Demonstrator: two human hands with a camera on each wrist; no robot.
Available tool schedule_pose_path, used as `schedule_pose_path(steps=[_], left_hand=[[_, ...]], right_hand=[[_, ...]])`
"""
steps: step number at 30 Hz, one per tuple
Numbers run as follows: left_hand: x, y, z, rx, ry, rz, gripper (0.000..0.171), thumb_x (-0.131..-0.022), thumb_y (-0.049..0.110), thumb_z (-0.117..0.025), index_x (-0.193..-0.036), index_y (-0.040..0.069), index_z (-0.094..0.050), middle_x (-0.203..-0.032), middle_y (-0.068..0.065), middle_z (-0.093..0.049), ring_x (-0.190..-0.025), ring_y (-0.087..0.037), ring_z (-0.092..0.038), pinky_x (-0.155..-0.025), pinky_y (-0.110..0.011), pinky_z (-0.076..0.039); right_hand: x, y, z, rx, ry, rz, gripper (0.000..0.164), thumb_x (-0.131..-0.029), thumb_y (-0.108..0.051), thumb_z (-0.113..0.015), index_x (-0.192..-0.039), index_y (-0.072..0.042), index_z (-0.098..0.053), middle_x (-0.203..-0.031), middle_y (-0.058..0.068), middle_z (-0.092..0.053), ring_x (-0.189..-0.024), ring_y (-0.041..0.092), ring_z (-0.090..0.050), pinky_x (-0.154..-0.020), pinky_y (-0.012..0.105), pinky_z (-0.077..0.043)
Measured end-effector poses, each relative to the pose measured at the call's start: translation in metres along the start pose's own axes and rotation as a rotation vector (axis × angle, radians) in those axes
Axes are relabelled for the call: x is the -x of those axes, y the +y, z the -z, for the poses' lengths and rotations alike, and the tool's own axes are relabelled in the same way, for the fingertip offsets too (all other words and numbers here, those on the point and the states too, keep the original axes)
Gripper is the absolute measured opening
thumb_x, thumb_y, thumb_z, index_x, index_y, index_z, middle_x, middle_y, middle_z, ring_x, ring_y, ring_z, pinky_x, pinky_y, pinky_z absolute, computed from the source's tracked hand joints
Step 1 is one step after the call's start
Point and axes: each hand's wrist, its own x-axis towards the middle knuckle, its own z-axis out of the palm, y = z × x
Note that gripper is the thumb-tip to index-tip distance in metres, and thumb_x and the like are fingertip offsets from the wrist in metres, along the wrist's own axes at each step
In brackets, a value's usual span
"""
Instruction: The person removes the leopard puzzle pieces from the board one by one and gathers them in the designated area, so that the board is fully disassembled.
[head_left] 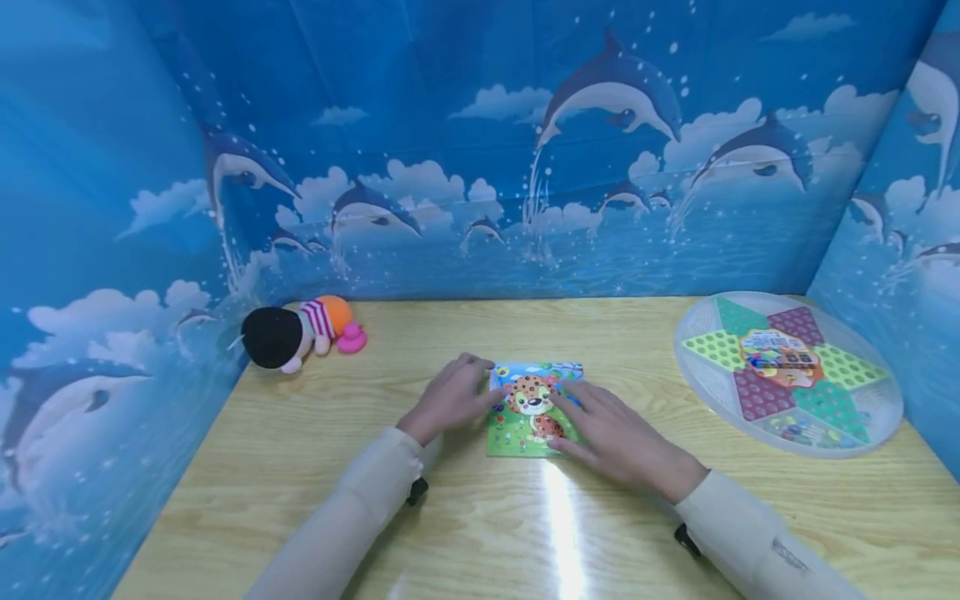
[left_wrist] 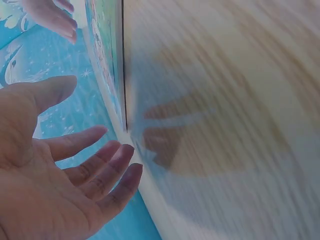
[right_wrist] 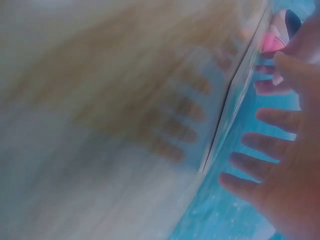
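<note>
A flat square board [head_left: 531, 408] with a cartoon spotted leopard on green grass lies on the table; in the left wrist view the board [left_wrist: 106, 55] shows nearly edge-on. My left hand [head_left: 452, 398] is at its left edge, and my right hand [head_left: 621, 429] is over its right side. In the left wrist view my left hand [left_wrist: 65, 160] has loosely bent, spread fingers with nothing between them. The right wrist view shows my right hand [right_wrist: 280, 155] with fingers spread, also holding nothing. Whether the fingertips touch the board is unclear.
A soft doll [head_left: 300, 332] with black hair lies at the back left, beside a small pink duck [head_left: 352, 338]. On the right rests a round Chinese checkers board [head_left: 787, 372]. Blue dolphin-print sheets [head_left: 420, 167] hang behind and beside the wooden table [head_left: 300, 500].
</note>
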Motion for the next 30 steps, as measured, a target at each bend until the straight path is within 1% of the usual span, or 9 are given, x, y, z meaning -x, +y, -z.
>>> schedule_pose_path(steps=[4,7,11,18,24,30], left_hand=[[-0.007,0.003,-0.003,-0.007,-0.005,-0.007,0.056,-0.096,0.041,-0.069,-0.135,0.001,-0.060,-0.134,-0.016,-0.059,-0.119,-0.029,-0.057,-0.103,-0.046,-0.048],[-0.010,0.005,-0.006,-0.018,-0.004,-0.008,0.055,-0.096,0.040,-0.070,-0.133,0.001,-0.062,-0.129,-0.016,-0.060,-0.113,-0.028,-0.058,-0.098,-0.044,-0.050],[-0.013,0.007,-0.008,-0.019,0.002,0.017,0.053,-0.094,0.039,-0.071,-0.130,0.001,-0.064,-0.126,-0.015,-0.060,-0.106,-0.026,-0.058,-0.092,-0.042,-0.052],[-0.016,0.007,-0.010,-0.029,0.004,0.060,0.051,-0.093,0.039,-0.074,-0.128,0.003,-0.066,-0.125,-0.014,-0.060,-0.104,-0.026,-0.058,-0.091,-0.042,-0.052],[-0.017,0.005,-0.011,-0.044,0.018,0.060,0.050,-0.090,0.037,-0.077,-0.126,0.004,-0.067,-0.120,-0.013,-0.061,-0.100,-0.025,-0.058,-0.087,-0.040,-0.052],[-0.017,0.006,-0.010,-0.054,0.012,0.058,0.047,-0.088,0.031,-0.080,-0.124,0.004,-0.067,-0.120,-0.013,-0.061,-0.102,-0.026,-0.058,-0.091,-0.042,-0.052]], right_hand=[[-0.007,-0.001,-0.002,-0.011,-0.025,0.025,0.067,-0.101,-0.049,-0.057,-0.148,-0.002,-0.047,-0.158,0.022,-0.036,-0.144,0.043,-0.035,-0.116,0.058,-0.029],[-0.011,-0.002,-0.002,-0.013,-0.041,0.048,0.067,-0.101,-0.048,-0.058,-0.148,-0.001,-0.047,-0.158,0.023,-0.035,-0.144,0.043,-0.034,-0.116,0.059,-0.028],[-0.016,-0.002,-0.002,-0.023,-0.061,0.064,0.068,-0.100,-0.049,-0.058,-0.148,-0.001,-0.047,-0.159,0.024,-0.033,-0.146,0.043,-0.032,-0.117,0.059,-0.027],[-0.026,-0.003,-0.004,-0.061,-0.113,0.060,0.069,-0.100,-0.050,-0.059,-0.149,-0.004,-0.046,-0.159,0.024,-0.032,-0.147,0.044,-0.028,-0.118,0.061,-0.023],[-0.030,-0.005,-0.004,-0.104,-0.173,0.058,0.067,-0.099,-0.050,-0.059,-0.149,-0.006,-0.048,-0.160,0.024,-0.029,-0.149,0.045,-0.023,-0.119,0.061,-0.021],[-0.032,-0.005,-0.004,-0.112,-0.199,0.052,0.068,-0.099,-0.052,-0.058,-0.149,-0.007,-0.048,-0.161,0.023,-0.028,-0.149,0.045,-0.021,-0.119,0.060,-0.020]])
